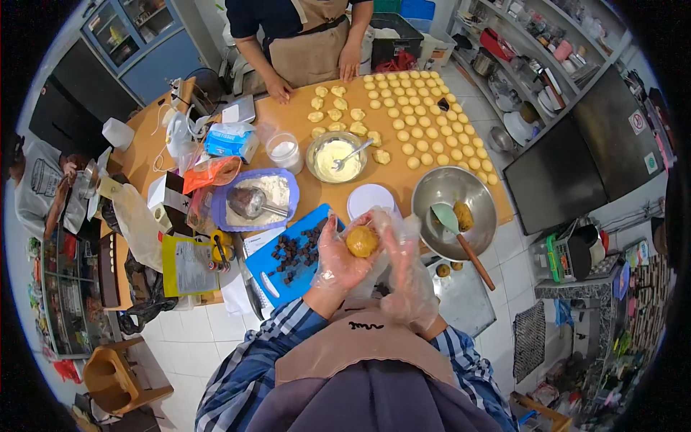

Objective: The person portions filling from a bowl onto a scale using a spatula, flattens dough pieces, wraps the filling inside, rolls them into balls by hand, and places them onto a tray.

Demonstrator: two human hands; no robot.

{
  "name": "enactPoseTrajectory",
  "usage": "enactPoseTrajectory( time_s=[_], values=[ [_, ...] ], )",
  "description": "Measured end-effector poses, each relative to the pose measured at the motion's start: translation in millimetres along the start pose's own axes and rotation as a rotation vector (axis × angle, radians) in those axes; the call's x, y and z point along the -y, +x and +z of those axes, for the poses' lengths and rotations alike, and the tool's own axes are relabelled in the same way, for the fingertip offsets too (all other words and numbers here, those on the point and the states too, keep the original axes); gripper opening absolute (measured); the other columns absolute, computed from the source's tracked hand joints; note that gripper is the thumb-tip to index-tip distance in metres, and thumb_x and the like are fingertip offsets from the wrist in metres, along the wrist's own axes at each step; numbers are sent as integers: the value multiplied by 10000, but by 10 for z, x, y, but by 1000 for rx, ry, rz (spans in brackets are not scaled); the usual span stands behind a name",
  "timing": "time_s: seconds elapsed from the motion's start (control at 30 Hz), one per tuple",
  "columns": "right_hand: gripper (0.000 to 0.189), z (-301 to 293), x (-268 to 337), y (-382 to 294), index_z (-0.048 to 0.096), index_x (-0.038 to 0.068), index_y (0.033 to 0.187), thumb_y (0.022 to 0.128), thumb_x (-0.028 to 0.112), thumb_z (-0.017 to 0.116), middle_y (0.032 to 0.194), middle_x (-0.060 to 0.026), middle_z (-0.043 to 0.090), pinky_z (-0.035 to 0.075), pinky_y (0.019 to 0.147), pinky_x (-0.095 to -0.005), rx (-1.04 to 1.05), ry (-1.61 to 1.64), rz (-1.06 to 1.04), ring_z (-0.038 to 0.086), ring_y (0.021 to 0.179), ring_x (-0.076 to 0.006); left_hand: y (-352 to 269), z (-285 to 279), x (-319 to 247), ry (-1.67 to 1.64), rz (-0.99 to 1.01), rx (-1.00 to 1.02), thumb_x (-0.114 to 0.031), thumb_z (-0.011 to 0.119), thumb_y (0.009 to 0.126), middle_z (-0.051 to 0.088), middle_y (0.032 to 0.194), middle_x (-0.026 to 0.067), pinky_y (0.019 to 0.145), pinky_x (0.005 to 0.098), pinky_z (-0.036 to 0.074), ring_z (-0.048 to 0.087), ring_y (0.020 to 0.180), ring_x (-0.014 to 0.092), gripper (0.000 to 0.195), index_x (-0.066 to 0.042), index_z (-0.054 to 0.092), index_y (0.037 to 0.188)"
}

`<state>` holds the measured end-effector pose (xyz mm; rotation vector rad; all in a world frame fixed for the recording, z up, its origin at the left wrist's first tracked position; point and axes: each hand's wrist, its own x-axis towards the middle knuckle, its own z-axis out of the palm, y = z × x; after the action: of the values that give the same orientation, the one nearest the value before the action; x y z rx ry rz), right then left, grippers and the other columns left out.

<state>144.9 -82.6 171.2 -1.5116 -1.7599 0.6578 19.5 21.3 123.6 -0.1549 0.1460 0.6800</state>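
Note:
A round golden-brown ball (362,241), apparently dough or filling, rests in my left hand (337,265), which wears a clear plastic glove. Beside the ball is my right hand (404,264), gloved too, its fingers extended and holding nothing; whether they touch the ball I cannot tell. Under and left of my hands lies a blue cutting board (318,218) with dark chocolate cubes (291,254). To the right, a steel mixing bowl (432,189) holds a brown lump (463,216) and a green spatula (445,217). Small brown balls (443,270) sit on a metal tray (469,308).
Rows of pale dough balls (426,132) cover the table's far right. Behind my hands stand a white round lid (371,200), a bowl of cream-coloured mixture (329,156) and a purple flour tub (294,197). A co-worker's hand (279,89) rests at the far edge.

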Motion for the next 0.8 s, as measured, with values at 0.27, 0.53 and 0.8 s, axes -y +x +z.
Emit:
enactPoseTrajectory(
  time_s=[0.27,0.53,0.8],
  values=[
    [567,161,12,37,122,-53,1415,945,203,307,1427,-286,236,163,1111,-429,-113,95,127,241,1331,-412,-7,191,164,125,294,-107,-590,391,875,376,1383,164,1105,434,195,314,1310,287,749,39,388,1280],
    [783,-3,196,160,207,-59,1391,707,122,542,1397,-275,297,256,1069,-419,-158,-66,13,298,1289,-425,-6,47,183,295,382,105,-624,367,861,319,1437,134,1119,407,147,242,1357,268,770,-2,414,1313],
    [666,203,-63,173,250,-65,1374,931,421,357,1388,-222,343,265,1067,-403,-241,304,175,343,1292,-338,25,-78,183,1091,346,21,-371,294,965,248,1472,143,1127,328,89,183,1377,249,601,-16,164,1433]
  ],
)
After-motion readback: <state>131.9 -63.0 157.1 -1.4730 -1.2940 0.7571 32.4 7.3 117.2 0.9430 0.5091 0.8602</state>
